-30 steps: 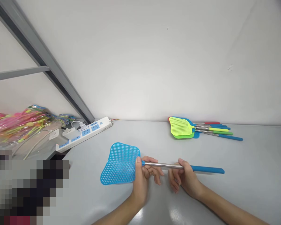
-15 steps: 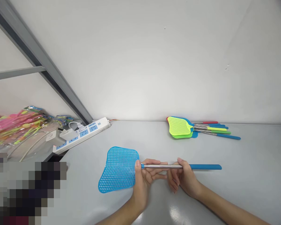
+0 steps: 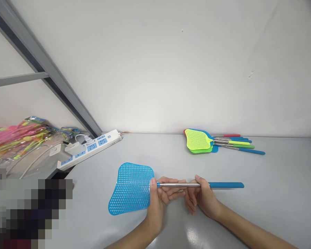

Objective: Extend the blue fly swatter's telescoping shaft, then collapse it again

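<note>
A blue fly swatter with a perforated head, a metal rod and a blue handle lies level across both of my hands, head to the left. My left hand holds it where head meets rod, thumb on the edge of the head and fingers stretched beneath the rod. My right hand pinches the rod just short of the blue handle, thumb on top, other fingers curled below. Behind, a pile of fly swatters in yellow, green, blue and red lies on the table, handles to the right.
A white power strip with plugged-in adapters and cables sits at the left. Beyond it lie pink and yellow items in clear plastic bags. A pale wall rises behind the grey table. A grey metal frame slants at upper left.
Both hands keep the same hold on the fly swatter. Its head has tilted very slightly, and the whole view has shifted a little.
</note>
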A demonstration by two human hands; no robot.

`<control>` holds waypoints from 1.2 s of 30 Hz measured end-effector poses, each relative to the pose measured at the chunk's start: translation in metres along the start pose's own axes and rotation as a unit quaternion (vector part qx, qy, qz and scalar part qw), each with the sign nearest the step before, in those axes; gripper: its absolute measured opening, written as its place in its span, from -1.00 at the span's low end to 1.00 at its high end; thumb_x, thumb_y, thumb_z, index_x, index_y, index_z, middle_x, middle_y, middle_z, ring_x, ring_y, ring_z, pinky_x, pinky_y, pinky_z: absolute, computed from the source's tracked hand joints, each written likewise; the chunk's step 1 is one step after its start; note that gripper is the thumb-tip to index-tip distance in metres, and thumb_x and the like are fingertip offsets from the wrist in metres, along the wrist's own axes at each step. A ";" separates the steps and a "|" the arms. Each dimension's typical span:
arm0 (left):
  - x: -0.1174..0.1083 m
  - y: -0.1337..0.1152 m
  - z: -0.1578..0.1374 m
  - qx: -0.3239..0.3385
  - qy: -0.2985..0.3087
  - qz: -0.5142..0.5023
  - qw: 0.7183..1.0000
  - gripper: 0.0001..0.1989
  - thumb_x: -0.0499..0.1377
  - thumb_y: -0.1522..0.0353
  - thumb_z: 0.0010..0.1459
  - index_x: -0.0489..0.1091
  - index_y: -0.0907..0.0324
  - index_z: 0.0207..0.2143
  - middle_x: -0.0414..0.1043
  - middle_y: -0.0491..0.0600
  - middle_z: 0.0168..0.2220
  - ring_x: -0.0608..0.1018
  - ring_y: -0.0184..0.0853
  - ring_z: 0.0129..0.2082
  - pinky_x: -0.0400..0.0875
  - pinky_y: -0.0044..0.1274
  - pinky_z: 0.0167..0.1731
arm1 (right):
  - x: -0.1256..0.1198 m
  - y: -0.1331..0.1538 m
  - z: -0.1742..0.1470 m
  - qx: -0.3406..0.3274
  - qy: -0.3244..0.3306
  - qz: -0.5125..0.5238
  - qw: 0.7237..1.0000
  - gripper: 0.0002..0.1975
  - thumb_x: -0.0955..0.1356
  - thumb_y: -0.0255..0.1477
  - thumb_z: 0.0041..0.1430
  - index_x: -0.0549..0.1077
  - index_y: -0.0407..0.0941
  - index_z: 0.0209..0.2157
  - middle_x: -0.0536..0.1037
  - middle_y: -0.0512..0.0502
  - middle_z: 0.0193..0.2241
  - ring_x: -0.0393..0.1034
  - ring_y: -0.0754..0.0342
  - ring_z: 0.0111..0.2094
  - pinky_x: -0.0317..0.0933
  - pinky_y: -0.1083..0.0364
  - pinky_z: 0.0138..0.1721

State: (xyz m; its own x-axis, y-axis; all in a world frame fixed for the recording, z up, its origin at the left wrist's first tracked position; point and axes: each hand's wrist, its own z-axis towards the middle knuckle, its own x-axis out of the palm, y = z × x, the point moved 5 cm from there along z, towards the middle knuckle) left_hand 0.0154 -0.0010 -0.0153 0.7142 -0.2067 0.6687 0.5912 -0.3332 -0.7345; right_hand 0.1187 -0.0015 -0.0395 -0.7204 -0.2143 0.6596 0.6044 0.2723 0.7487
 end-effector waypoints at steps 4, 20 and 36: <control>0.001 0.000 0.000 -0.007 0.005 0.012 1.000 -0.44 -0.31 0.15 0.14 0.36 0.31 -0.36 0.45 0.15 -0.30 0.45 -0.16 -0.23 0.27 -0.33 -0.22 | 0.000 0.001 -0.001 -0.004 -0.008 -0.018 1.000 -0.38 -0.02 -0.26 0.10 0.28 -0.18 -0.86 0.25 -0.06 -0.90 0.15 0.14 -0.85 0.02 0.16 -0.78; 0.004 -0.002 -0.004 0.033 -0.005 0.062 0.998 -0.46 -0.33 0.20 0.15 0.36 0.29 -0.34 0.43 0.14 -0.25 0.44 -0.18 -0.20 0.29 -0.35 -0.23 | -0.010 -0.006 -0.004 0.019 -0.035 -0.119 0.992 -0.31 -0.05 -0.19 0.10 0.32 -0.22 -0.85 0.09 0.04 -0.95 -0.05 0.25 -0.92 -0.14 0.21 -0.82; 0.010 0.001 -0.006 0.006 -0.002 0.037 0.999 -0.46 -0.28 0.15 0.13 0.36 0.31 -0.29 0.39 0.16 -0.19 0.39 -0.17 -0.12 0.14 -0.28 -0.06 | -0.005 -0.004 -0.002 0.028 -0.028 -0.090 0.995 -0.31 -0.05 -0.19 0.09 0.35 -0.23 -0.85 0.15 -0.01 -0.94 0.02 0.21 -0.91 -0.12 0.21 -0.86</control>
State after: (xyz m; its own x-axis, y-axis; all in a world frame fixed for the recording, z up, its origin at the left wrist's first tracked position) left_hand 0.0207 -0.0089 -0.0089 0.7581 -0.2264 0.6117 0.5409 -0.3057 -0.7835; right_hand 0.1204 -0.0035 -0.0457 -0.8341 -0.2120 0.5092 0.4454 0.2857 0.8485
